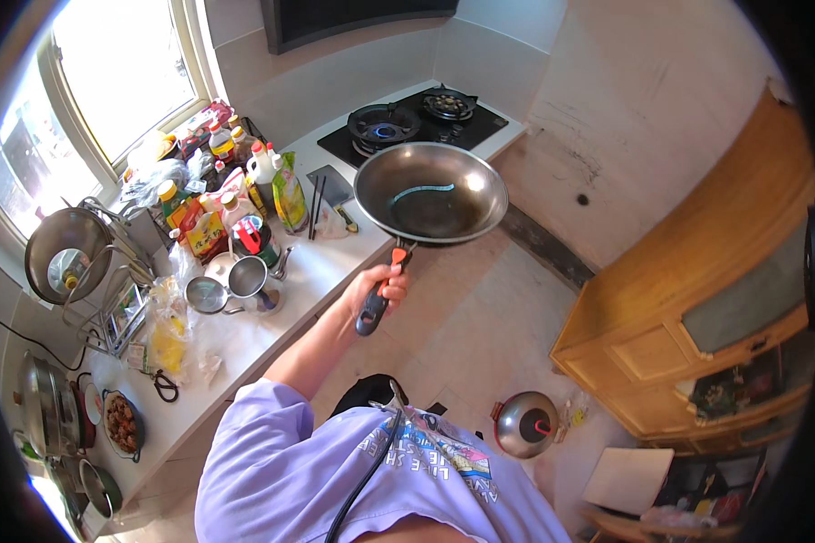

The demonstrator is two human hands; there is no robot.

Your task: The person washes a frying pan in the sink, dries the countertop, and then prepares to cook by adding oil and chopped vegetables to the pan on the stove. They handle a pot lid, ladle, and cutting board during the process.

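My left hand is closed around the black handle of a deep frying pan. An orange piece sits on the handle near the pan. Held in the air just in front of the gas hob, the pan has its open side facing up and shows a curved pale blue streak, perhaps a reflection. Its inside looks bare and dark grey-brown. At the hob's left burner a small blue glow shows in the middle. My right hand is out of view.
Bottles, a green pouch and bags crowd the counter on the left. Chopsticks and metal cups lie nearer. A dish of brown food stands near left. A lidded pot sits on the floor by the wooden cabinet.
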